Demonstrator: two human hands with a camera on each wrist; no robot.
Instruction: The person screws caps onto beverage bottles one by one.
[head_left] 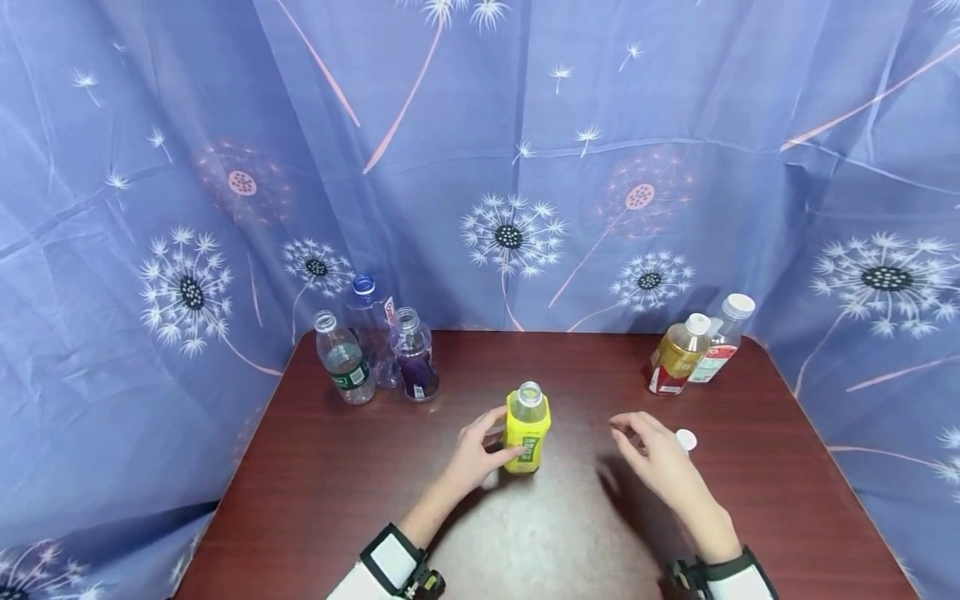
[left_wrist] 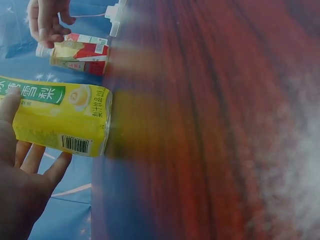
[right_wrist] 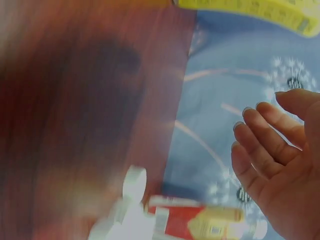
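Observation:
My left hand (head_left: 480,446) grips a yellow-labelled drink bottle (head_left: 527,437) standing upright on the table, thumb on the front and fingers round the far side. Its mouth is uncapped. In the left wrist view the yellow bottle (left_wrist: 60,117) shows a green label panel and a barcode. To the right, my right hand (head_left: 660,462) hovers over the table with relaxed, slightly bent fingers and nothing in them. Partly hidden behind it is a small white object (head_left: 686,439) with a round top. The right wrist view shows blurred white pieces (right_wrist: 134,185) near the bare right palm (right_wrist: 285,175).
At the back left stand three uncapped bottles: a clear one with a green label (head_left: 347,367), a blue-necked one (head_left: 364,287) and a purple-labelled one (head_left: 416,367). White-capped bottles, one amber and red (head_left: 677,358), one clear (head_left: 726,337), stand back right. Dandelion-print curtains (head_left: 420,208) surround the brown table (head_left: 300,500).

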